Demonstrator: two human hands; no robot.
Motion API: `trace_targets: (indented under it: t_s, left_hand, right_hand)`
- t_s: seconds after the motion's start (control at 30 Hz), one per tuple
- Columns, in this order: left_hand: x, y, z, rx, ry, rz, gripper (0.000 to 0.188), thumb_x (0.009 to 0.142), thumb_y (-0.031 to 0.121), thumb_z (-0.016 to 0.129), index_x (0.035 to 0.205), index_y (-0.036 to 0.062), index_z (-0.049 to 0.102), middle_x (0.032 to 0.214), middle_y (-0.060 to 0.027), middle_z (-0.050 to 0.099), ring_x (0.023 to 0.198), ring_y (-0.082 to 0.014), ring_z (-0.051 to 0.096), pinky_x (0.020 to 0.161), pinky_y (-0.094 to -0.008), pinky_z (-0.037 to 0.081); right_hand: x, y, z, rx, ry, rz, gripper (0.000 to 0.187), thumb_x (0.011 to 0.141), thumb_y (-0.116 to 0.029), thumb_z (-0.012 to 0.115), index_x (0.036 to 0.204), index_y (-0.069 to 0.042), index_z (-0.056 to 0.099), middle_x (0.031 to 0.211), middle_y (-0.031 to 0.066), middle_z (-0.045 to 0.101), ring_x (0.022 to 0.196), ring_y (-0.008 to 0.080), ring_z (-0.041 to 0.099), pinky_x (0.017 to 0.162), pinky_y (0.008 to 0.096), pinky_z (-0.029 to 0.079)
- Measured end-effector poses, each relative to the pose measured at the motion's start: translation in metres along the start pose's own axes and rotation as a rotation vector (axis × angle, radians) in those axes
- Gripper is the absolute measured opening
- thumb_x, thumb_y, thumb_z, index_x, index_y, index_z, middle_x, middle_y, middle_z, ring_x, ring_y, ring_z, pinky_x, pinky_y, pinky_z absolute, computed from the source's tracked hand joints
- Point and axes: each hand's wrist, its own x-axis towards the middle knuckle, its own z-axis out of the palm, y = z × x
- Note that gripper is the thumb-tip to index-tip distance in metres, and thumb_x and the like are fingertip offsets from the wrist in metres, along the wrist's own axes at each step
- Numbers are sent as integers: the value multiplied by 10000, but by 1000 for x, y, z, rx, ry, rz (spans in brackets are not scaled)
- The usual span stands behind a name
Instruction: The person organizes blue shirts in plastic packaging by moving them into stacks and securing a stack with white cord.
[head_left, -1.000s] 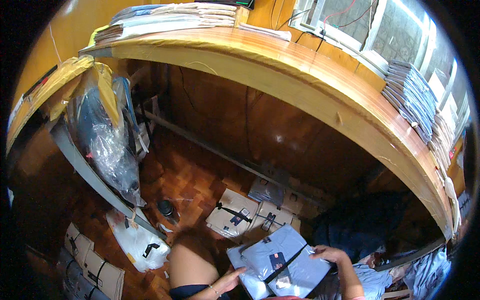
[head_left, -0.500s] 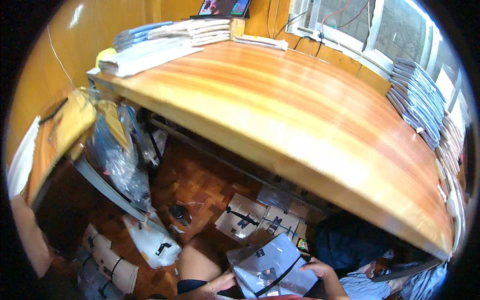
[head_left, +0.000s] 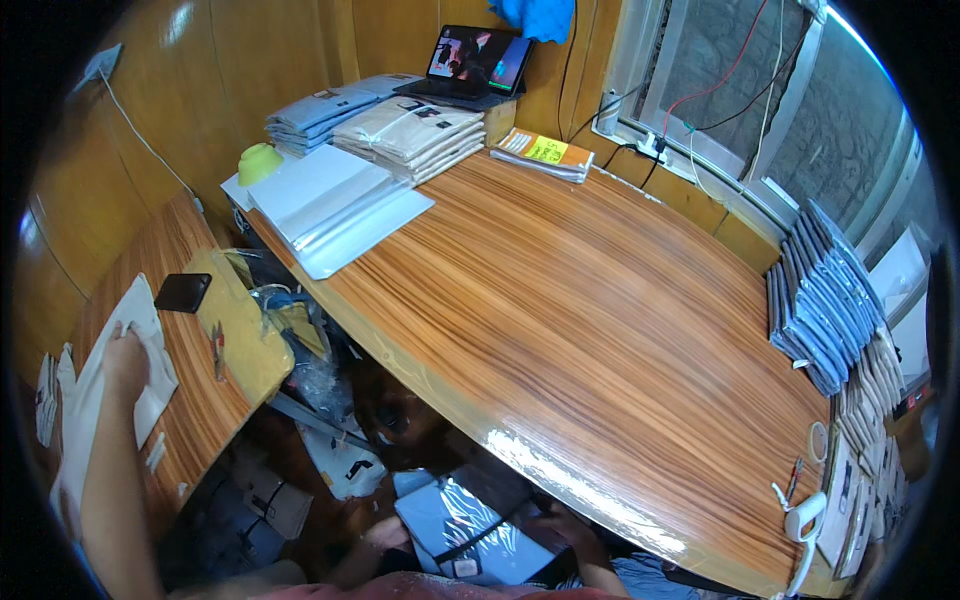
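Low at the near edge of the big table, partly in its shadow, I hold a folded blue garment in clear plastic, crossed by a dark strap. My left hand is closed on its left side. The right side is gripped by my right hand, which is dim, with part of its fingers hidden. At the far left, another person's hand presses on a white cloth on the side table.
The big wood-grain table spreads ahead, its edge close above my hands. Beige folded garments and clear plastic sleeves lie at its far left; bagged blue garments are stacked right. Bagged garments sit on the floor. Small scissors lie left.
My view has tilted up, showing more of the tabletop and side table. The bagged blue garment remains between my hands. The other person's hand now shows on the white cloth.
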Motion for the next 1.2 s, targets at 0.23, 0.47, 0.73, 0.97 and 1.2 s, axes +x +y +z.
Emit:
trace_targets:
  t_s: [0.23,0.47,0.73,0.97,1.2]
  left_hand:
    - [-103,59,34,-97,93,139,492,845,160,568,1267,34,348,1216,-111,478,1089,-232,486,922,-397,415]
    - [-216,73,73,-147,165,259,483,850,162,561,1265,29,353,1221,-114,476,1092,-233,486,925,-398,415]
    - [-285,93,144,-61,136,344,474,855,164,553,1263,22,358,1228,-117,474,1095,-234,486,928,-399,414]
    - [-209,134,268,191,-19,250,426,871,174,525,1236,-10,404,1245,-134,467,1111,-230,481,945,-380,409]
    - [-68,107,375,305,-234,-36,309,902,170,472,1140,-26,481,1159,-151,525,1032,-210,529,920,-349,434]
  right_hand:
    - [-52,-99,88,-77,-310,154,628,591,-274,792,1104,-21,532,952,50,584,868,142,528,758,253,420]
    - [-154,-169,117,-56,-769,-300,561,695,-101,705,1202,-17,482,1106,64,539,1002,155,487,893,290,381]
    - [-240,-264,97,-298,-702,-670,498,645,-77,717,1113,-39,551,1151,92,492,1101,224,428,958,330,313]
    - [-307,-306,-22,169,-279,-305,454,619,-58,750,1031,-7,565,922,109,608,766,190,590,708,315,486]
    - [-302,-275,-120,388,79,-332,346,662,-13,710,967,20,548,866,99,605,730,176,603,668,300,508]
